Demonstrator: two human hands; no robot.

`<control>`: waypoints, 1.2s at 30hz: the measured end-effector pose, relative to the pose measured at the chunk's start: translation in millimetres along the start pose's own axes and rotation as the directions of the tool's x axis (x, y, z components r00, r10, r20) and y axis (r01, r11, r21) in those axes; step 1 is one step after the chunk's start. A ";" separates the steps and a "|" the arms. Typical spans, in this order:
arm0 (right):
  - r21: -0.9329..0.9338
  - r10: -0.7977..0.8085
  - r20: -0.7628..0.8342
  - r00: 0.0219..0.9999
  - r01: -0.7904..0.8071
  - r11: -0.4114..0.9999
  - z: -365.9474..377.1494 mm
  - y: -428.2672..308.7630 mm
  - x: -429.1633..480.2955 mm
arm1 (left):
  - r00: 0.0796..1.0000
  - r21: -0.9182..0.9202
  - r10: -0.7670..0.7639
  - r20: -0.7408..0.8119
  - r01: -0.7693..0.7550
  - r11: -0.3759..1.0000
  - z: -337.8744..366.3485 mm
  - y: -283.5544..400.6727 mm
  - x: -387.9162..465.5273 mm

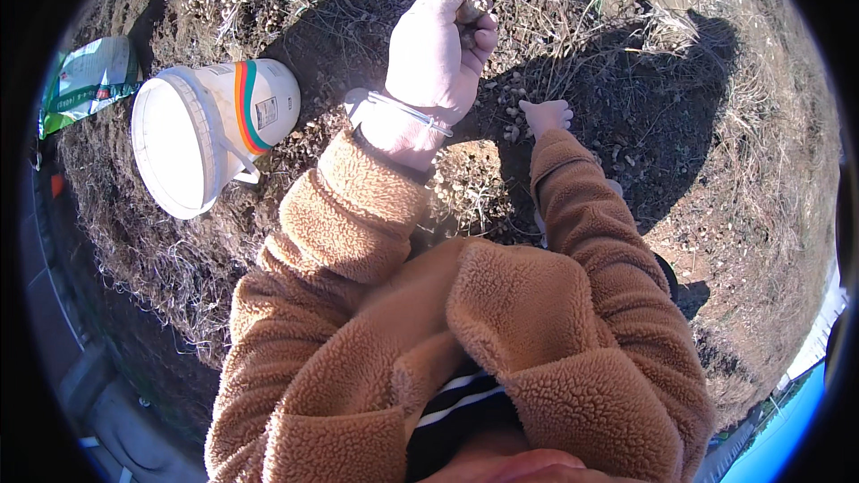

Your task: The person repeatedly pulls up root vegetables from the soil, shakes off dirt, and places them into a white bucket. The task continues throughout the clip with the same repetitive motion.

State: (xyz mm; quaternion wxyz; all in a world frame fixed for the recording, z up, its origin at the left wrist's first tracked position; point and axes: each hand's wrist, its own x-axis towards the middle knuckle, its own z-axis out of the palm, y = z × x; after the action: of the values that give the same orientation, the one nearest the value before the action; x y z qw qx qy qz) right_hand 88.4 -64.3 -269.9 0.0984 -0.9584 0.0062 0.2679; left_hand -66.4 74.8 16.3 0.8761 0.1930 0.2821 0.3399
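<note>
My left hand [436, 47], with a pale band at the wrist, is raised over the ground at the top centre. Its fingers curl around several unshelled peanuts [472, 10]. Lower and to the right, my right hand [547, 115] reaches down to the shaded soil beside a scatter of peanuts [515, 90]. Its fingers are bent, and whether anything lies between them cannot be made out. More peanuts [470, 181] lie in a sunlit patch between my forearms.
A white plastic bucket [282, 90] with coloured stripes lies on its side at the left, its mouth facing left. Behind it is a green and white printed sack [94, 77]. Another heap of peanuts [231, 7] lies at the upper left. Dry stalks [661, 30] cover the soil.
</note>
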 end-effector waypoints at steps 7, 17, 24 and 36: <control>0.283 -0.169 -0.037 0.985 0.172 0.943 -14.9 39.8 23.5 | 1.000 0.016 -0.002 -0.007 0.002 1.000 2.5 -5.9 -0.5; -0.088 -0.875 -0.472 0.103 0.983 0.163 -236.8 25.9 15.7 | 0.999 0.078 -0.030 0.033 0.027 0.997 19.3 -20.0 -1.2; 0.964 -0.621 -0.058 0.782 0.205 0.168 -326.9 33.8 -98.0 | 0.984 0.177 -0.139 0.108 0.118 0.977 28.0 -48.3 2.9; 0.821 -0.766 -0.202 0.611 0.531 0.208 -324.9 47.3 -127.6 | 0.925 0.239 -0.296 0.238 0.239 0.941 28.0 -82.7 -6.2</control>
State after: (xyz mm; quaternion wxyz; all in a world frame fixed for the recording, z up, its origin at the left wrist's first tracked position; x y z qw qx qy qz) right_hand 142.5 -178.3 58.9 0.6364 -0.6580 -0.2879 0.2814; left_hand -12.5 8.9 -3.8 0.9201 0.2864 0.2170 0.1561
